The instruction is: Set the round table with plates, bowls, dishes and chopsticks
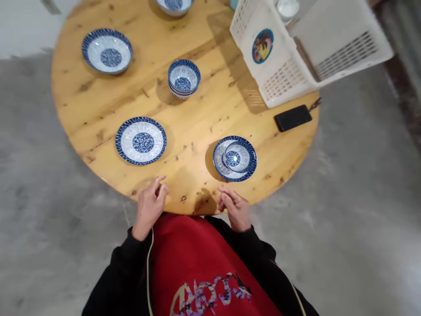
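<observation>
My left hand (151,207) hovers at the near edge of the round wooden table, empty, its fingers loosely bent and apart. Just beyond it lies a flat blue-and-white plate (144,142). My right hand (234,208), also empty with fingers half curled, is over the same edge. The nearest thing to it is a blue-rimmed dish (219,161), on which a small patterned bowl (238,157) rests off centre. Neither hand touches any dishware. Farther in, a stack of several small bowls (184,78) stands near the middle of the table.
On the wooden table (197,127), a deep blue-rimmed dish (107,51) lies far left and another bowl (174,6) is cut off at the top. A white plastic basket (279,70) stands at the right, with a black phone (293,117) beside it.
</observation>
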A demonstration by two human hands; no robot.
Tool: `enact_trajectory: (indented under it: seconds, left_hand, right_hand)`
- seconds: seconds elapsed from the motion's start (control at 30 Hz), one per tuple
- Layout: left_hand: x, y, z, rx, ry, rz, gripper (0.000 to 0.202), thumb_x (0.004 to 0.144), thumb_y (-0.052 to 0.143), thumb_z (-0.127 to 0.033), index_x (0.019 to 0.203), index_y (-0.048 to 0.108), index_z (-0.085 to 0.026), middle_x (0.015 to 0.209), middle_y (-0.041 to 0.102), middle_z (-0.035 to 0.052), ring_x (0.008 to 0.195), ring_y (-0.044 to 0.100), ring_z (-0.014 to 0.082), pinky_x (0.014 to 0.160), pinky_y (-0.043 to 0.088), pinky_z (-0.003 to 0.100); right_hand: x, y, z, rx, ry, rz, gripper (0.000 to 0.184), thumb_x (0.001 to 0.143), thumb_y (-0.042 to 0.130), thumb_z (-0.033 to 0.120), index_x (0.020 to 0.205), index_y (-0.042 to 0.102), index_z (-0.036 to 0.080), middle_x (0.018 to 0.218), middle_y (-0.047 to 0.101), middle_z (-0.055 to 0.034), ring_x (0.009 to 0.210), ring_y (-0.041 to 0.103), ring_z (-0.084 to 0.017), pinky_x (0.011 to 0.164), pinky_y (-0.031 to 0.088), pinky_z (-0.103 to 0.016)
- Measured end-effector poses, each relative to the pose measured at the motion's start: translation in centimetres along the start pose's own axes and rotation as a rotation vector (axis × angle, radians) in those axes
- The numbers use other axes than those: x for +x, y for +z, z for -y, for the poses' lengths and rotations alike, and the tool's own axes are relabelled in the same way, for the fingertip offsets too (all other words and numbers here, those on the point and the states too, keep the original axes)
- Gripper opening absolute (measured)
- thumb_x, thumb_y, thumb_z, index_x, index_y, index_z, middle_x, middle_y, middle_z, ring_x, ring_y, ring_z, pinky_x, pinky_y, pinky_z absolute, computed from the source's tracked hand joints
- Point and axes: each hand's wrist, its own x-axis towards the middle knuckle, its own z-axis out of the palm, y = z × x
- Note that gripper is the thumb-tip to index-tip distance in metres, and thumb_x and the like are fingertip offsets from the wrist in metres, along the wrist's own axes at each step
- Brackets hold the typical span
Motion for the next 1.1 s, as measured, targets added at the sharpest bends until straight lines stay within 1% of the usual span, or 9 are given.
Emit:
enact_trajectory:
  seconds: [0.13, 0.33, 0.43, 0.53, 0.7, 0.8, 0.9, 1.0, 1.1]
  left_hand:
    - [-5.3, 2.5, 0.3, 0.004, -0.062, 0.009, 0.038, 0.095, 0.043, -0.033, 0.124, 0.063, -0.019, 0.080, 0.074, 0.0021, 0.071, 0.069, 0.0163, 0.069, 0.050, 0.025]
    - [-12.1, 5.8, -0.3, -0.018, -0.036, 0.103, 0.037, 0.095, 0.043, -0.033, 0.123, 0.063, -0.020, 0.081, 0.074, 0.0019, 0.071, 0.068, 0.0162, 0.068, 0.050, 0.025]
    - [-15.1, 6.4, 0.1, -0.009, -0.029, 0.082, 0.036, 0.095, 0.043, -0.033, 0.121, 0.063, -0.020, 0.080, 0.073, 0.0016, 0.070, 0.067, 0.0161, 0.067, 0.049, 0.026]
    - [-17.4, 6.5, 0.9, -0.032, -0.052, 0.027, 0.035, 0.095, 0.042, -0.034, 0.120, 0.063, -0.021, 0.077, 0.070, 0.0007, 0.068, 0.065, 0.0158, 0.066, 0.050, 0.026]
    - [-18.3, 6.0, 2.1, -0.146, -0.051, 0.007, 0.036, 0.095, 0.042, -0.036, 0.117, 0.063, -0.018, 0.074, 0.068, 0.0007, 0.061, 0.061, 0.0151, 0.064, 0.049, 0.027]
    - [-17.5, 5.0, 2.9, -0.172, -0.013, -0.008, 0.037, 0.094, 0.042, -0.037, 0.117, 0.064, -0.017, 0.074, 0.068, 0.0007, 0.060, 0.061, 0.0148, 0.064, 0.049, 0.027]
    - [-16.6, 2.9, 4.7, -0.202, 0.010, -0.029, 0.038, 0.092, 0.043, -0.037, 0.116, 0.065, -0.017, 0.072, 0.068, 0.0003, 0.059, 0.061, 0.0141, 0.063, 0.048, 0.026]
    - [-16.0, -1.1, 7.6, -0.220, -0.003, -0.075, 0.041, 0.090, 0.044, -0.040, 0.114, 0.066, -0.016, 0.072, 0.068, 0.0008, 0.059, 0.061, 0.0145, 0.062, 0.048, 0.026]
    - [-15.7, -6.6, 11.2, -0.238, -0.066, -0.170, 0.047, 0.089, 0.045, -0.048, 0.114, 0.066, -0.014, 0.071, 0.068, 0.0018, 0.058, 0.060, 0.0159, 0.061, 0.048, 0.028]
  right_hand:
    - [-3.1, -0.9, -2.7, 0.048, 0.047, 0.048, 0.037, 0.077, 0.068, 0.052, 0.093, 0.070, 0.019, 0.060, 0.064, 0.0008, 0.045, 0.052, -0.013, 0.043, 0.044, -0.027]
    - [-5.8, -3.0, -5.5, 0.128, 0.074, 0.068, 0.044, 0.067, 0.075, 0.055, 0.089, 0.071, 0.017, 0.059, 0.064, -0.0005, 0.044, 0.051, -0.013, 0.041, 0.042, -0.026]
    - [-6.8, -2.8, -6.1, 0.149, 0.056, 0.108, 0.044, 0.065, 0.075, 0.054, 0.088, 0.071, 0.016, 0.059, 0.064, -0.0006, 0.044, 0.051, -0.012, 0.041, 0.041, -0.025]
    - [-8.0, -1.7, -6.4, 0.152, 0.047, 0.209, 0.044, 0.064, 0.073, 0.054, 0.087, 0.071, 0.017, 0.058, 0.064, -0.0005, 0.043, 0.050, -0.012, 0.041, 0.040, -0.025]
    - [-10.0, 0.1, -6.3, 0.059, 0.017, 0.374, 0.046, 0.065, 0.069, 0.056, 0.089, 0.071, 0.017, 0.057, 0.064, 0.0003, 0.042, 0.051, -0.013, 0.041, 0.039, -0.026]
    - [-10.3, 1.3, -6.1, 0.019, -0.014, 0.376, 0.047, 0.066, 0.066, 0.057, 0.089, 0.070, 0.016, 0.058, 0.064, 0.0004, 0.042, 0.051, -0.013, 0.042, 0.039, -0.026]
    - [-10.3, 3.9, -5.9, 0.001, -0.011, 0.373, 0.048, 0.066, 0.064, 0.056, 0.090, 0.069, 0.015, 0.059, 0.063, 0.0006, 0.042, 0.051, -0.012, 0.042, 0.038, -0.025]
    - [-10.6, 8.4, -5.5, -0.026, -0.001, 0.380, 0.046, 0.066, 0.061, 0.055, 0.090, 0.067, 0.016, 0.059, 0.063, 0.0010, 0.042, 0.051, -0.012, 0.042, 0.038, -0.024]
    - [-11.5, 14.6, -5.0, -0.064, -0.014, 0.435, 0.044, 0.069, 0.056, 0.052, 0.091, 0.066, 0.016, 0.060, 0.063, 0.0011, 0.042, 0.051, -0.012, 0.043, 0.038, -0.024]
